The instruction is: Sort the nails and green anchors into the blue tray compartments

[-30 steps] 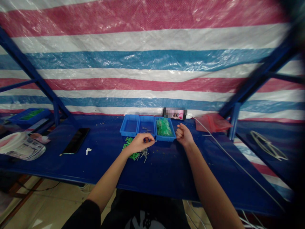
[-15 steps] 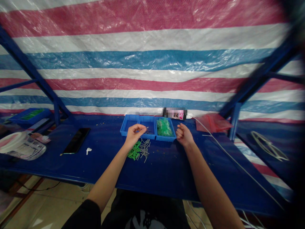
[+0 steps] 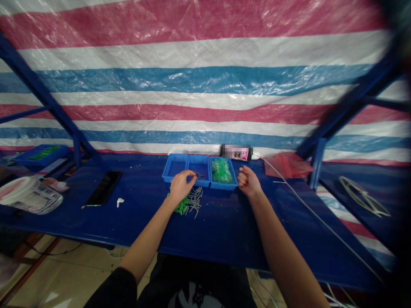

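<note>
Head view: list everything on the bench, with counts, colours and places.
Trays: three, blue, in a row at the far edge
Wall plugs: many, green, in the right tray and heaped in front of the trays
Screws: many, silver, loose beside the heap
Phone: one, black, bench left
Tub: one, clear, far left
Bag: one, red, bench right
Left hand: one, at the middle tray, fingers curled
Right hand: one, fist beside the right tray

**Green plastic wall anchors (image 3: 181, 207) and steel screws (image 3: 195, 199), loose**
Heaped side by side at lower centre of the frame, screws lying crisscross, anchors to their left.
</note>
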`<state>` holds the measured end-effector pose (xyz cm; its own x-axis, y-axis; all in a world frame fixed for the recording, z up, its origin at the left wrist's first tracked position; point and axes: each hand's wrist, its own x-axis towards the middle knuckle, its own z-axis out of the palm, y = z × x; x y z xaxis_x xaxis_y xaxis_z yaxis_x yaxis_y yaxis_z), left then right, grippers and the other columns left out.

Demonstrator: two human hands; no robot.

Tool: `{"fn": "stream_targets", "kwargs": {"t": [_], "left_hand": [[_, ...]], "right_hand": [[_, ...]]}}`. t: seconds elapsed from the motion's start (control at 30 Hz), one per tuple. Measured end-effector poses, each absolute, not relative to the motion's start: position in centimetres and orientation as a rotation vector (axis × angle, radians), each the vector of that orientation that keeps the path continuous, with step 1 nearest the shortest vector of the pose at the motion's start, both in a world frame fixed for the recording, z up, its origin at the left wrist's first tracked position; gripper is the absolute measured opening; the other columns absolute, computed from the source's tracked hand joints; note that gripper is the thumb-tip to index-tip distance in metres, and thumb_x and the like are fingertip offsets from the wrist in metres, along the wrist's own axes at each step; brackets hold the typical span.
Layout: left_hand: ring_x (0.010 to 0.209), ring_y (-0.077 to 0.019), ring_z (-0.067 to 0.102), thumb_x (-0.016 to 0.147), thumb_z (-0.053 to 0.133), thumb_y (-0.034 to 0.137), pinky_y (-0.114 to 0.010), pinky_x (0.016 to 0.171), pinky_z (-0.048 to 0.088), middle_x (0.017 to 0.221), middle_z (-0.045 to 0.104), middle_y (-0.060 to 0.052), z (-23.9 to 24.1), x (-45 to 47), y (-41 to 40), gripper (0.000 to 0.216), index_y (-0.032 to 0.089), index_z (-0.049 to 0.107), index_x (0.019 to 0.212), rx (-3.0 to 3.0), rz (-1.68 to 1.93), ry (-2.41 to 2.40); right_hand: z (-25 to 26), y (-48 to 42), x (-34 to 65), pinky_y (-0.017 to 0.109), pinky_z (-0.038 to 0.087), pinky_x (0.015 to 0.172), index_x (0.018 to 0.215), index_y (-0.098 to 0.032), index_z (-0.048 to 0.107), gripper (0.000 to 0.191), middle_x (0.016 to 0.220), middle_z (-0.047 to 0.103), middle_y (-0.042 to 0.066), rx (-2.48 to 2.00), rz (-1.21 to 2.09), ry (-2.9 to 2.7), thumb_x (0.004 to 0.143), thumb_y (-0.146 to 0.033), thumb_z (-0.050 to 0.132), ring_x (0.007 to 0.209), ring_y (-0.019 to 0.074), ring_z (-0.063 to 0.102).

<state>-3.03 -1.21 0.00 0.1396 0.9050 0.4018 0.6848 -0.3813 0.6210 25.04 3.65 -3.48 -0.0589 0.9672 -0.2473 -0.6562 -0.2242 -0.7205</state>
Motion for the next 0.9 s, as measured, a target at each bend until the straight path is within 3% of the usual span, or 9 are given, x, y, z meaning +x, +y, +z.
{"fn": "stream_targets", "kwargs": {"t": [0.27,0.4,0.53,0.9], "left_hand": [[0.057,-0.0093,0.052,0.081,0.053,0.025,-0.024,0.061,0.044,0.086,0.066,-0.001,0.5,-3.0,-1.6,0.016,0.018,0.063,0.091,2.272,0.994,1.285],[0.067,-0.0117,0.057,0.082,0.052,0.027,-0.025,0.066,0.045,0.085,0.065,-0.002,0.5,-2.8,-2.1,0.017,0.018,0.062,0.093,2.42,0.778,1.158],[0.079,-0.0164,0.061,0.084,0.049,0.025,-0.027,0.07,0.045,0.086,0.065,-0.004,0.1,-2.5,-2.5,0.018,0.018,0.063,0.092,2.579,0.547,1.162],[0.078,-0.0178,0.062,0.087,0.04,0.017,-0.026,0.067,0.047,0.097,0.062,-0.007,0.1,-1.9,-3.2,0.027,0.019,0.062,0.102,2.809,0.297,1.215]], "right_hand": [[-3.1,3.4,24.9,0.016,0.01,0.025,0.069,-0.02,0.048,0.018,0.03,0.02,-0.012,-0.844,1.621,-0.476,0.079,-0.034,0.055,0.025,0.0045,0.016],[-3.2,3.4,24.9,0.016,0.01,0.025,0.07,-0.02,0.048,0.019,0.03,0.019,-0.012,-0.848,1.62,-0.488,0.079,-0.035,0.056,0.025,0.0047,0.016],[-3.2,3.4,24.9,0.016,0.01,0.025,0.07,-0.02,0.048,0.019,0.031,0.019,-0.012,-0.853,1.619,-0.497,0.079,-0.035,0.055,0.025,0.0046,0.016],[-3.0,3.3,24.7,0.015,0.011,0.024,0.069,-0.02,0.048,0.019,0.03,0.021,-0.012,-0.87,1.609,-0.463,0.081,-0.034,0.052,0.025,0.0045,0.015]]}}
